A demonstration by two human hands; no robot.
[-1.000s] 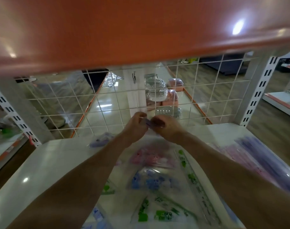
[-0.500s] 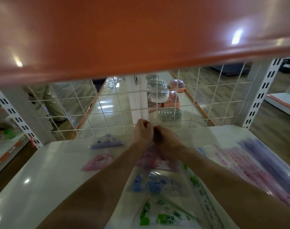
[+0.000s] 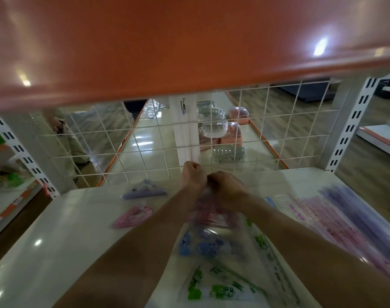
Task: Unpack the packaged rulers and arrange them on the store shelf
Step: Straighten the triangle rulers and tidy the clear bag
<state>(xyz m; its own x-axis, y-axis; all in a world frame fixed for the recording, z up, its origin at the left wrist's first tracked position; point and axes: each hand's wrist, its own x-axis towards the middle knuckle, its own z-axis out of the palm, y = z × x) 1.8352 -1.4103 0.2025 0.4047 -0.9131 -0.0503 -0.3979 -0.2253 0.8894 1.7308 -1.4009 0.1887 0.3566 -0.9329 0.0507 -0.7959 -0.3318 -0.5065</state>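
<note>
A clear plastic package of ruler sets [image 3: 220, 247] lies on the white shelf [image 3: 63, 236], with pink, blue and green pieces showing through it. My left hand [image 3: 193, 177] and my right hand [image 3: 228, 188] meet at the package's far end, both with curled fingers pinching the plastic there. A purple triangular ruler set [image 3: 144, 190] and a pink one [image 3: 133, 217] lie on the shelf to the left of my arms. Rows of pink and purple straight rulers [image 3: 345, 221] lie on the right part of the shelf.
An orange shelf edge [image 3: 189, 52] hangs close overhead. A white wire grid [image 3: 158, 150] closes the back of the shelf. Beyond it, clear and pink containers [image 3: 223, 132] stand on another shelf, and a person's legs [image 3: 72, 141] show at the left. Slotted uprights [image 3: 354, 125] flank the bay.
The view has tilted down a little. Both hands stay together at the package's far end and have drawn slightly nearer. The purple and pink sets at left have come into fuller view.
</note>
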